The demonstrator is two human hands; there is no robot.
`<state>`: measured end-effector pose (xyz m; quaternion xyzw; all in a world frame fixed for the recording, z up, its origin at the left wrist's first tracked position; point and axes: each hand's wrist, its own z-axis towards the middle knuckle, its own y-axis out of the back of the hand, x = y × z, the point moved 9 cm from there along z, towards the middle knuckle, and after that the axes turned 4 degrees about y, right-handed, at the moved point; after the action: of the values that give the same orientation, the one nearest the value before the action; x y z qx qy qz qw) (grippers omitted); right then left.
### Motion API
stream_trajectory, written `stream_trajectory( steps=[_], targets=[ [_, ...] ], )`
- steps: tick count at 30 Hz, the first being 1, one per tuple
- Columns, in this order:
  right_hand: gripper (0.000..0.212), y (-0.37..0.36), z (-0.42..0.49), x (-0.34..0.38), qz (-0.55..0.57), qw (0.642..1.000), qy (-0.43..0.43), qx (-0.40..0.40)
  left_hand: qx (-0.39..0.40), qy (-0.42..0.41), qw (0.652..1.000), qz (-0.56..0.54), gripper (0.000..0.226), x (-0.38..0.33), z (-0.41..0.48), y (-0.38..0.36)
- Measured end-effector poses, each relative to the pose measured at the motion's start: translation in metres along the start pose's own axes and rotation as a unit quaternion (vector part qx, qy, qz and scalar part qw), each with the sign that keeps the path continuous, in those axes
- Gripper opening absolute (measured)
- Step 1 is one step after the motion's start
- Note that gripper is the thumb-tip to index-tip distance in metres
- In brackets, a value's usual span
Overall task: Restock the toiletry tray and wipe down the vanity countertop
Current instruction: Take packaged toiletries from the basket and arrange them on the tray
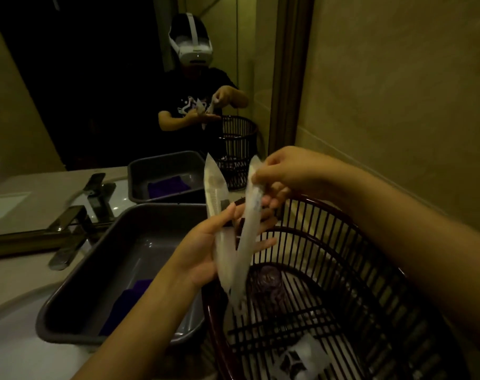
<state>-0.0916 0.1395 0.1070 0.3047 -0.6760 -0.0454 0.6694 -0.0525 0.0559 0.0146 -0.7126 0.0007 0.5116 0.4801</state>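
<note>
Both hands are up mid-frame, over the gap between tray and basket. My left hand (203, 250) is curled around the lower ends of two long white sachets, thumb pressed on the front one. The comb sachet (215, 193) stands up toward the mirror, comb teeth showing through the wrap. My right hand (282, 171) pinches the top of the second sachet (250, 229) between thumb and fingertips; I can't read what's inside it. The two packs make a V, touching at the bottom inside the left fist.

The grey tray (77, 292) sits lower left, holding only a purple cloth (123, 303). The dark slatted basket (343, 270) at lower right holds more packets and something purple.

My read: I'm separating the pair before loading the tray.
- pull the right pack straight up and out, not sideways; thin wrap may tear
- loosen the left thumb only enough to free one
- lay each flat in the tray, beside the cloth, not on it
- cloth is needed later for the counter (11, 272)
</note>
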Motion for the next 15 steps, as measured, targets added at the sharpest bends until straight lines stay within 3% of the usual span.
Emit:
stream_trajectory(
  steps=[3, 7, 10, 13, 15],
  targets=[
    [0.011, -0.016, 0.003, 0.014, 0.002, 0.999, 0.040, 0.010, 0.032, 0.003, 0.999, -0.028, 0.049, 0.004, 0.000, -0.013],
    [0.022, -0.032, 0.008, 0.022, -0.056, 0.994, 0.086, 0.025, 0.003, 0.001, 1.000, -0.016, 0.053, 0.007, -0.001, -0.014],
    [0.035, -0.016, 0.017, 0.019, -0.087, 0.991, 0.100, -0.035, 0.004, 0.018, 0.999, -0.042, 0.051, 0.012, -0.004, -0.015],
    [0.028, 0.014, 0.029, -0.022, -0.137, 0.985, 0.051, -0.089, 0.014, 0.032, 0.997, -0.066, 0.042, 0.014, -0.010, -0.017],
    [0.017, 0.005, 0.035, -0.086, -0.223, 0.973, -0.063, 0.012, -0.010, 0.034, 0.996, -0.087, 0.037, 0.014, -0.012, -0.011]
  ],
)
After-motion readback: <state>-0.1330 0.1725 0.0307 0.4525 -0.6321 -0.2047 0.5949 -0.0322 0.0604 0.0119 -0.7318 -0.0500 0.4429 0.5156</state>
